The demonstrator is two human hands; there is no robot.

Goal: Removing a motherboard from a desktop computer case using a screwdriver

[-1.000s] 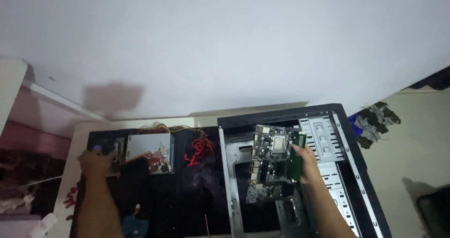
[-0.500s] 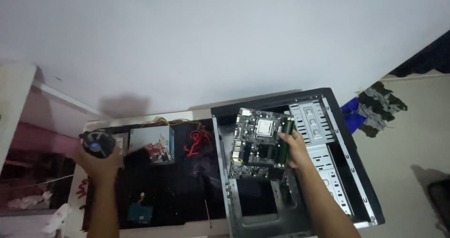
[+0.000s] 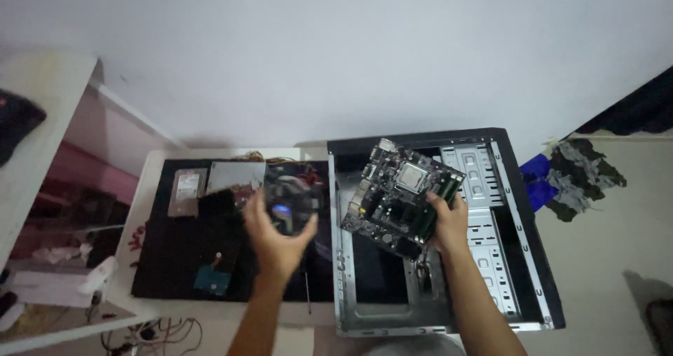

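The left hand [image 3: 275, 240] has its fingers closed around a round cooler fan [image 3: 286, 203] above the desk [image 3: 151, 161]; the right hand [image 3: 449, 223] grips a motherboard [image 3: 396, 198] over the open computer case [image 3: 522, 209].

So the cooler fan [image 3: 285, 205] is round and black with a blue hub, blurry, gripped from below and held up above the dark bench mat; the motherboard [image 3: 402, 198] is dark, tilted, silver CPU socket facing up, pinched by its right edge over the open case.
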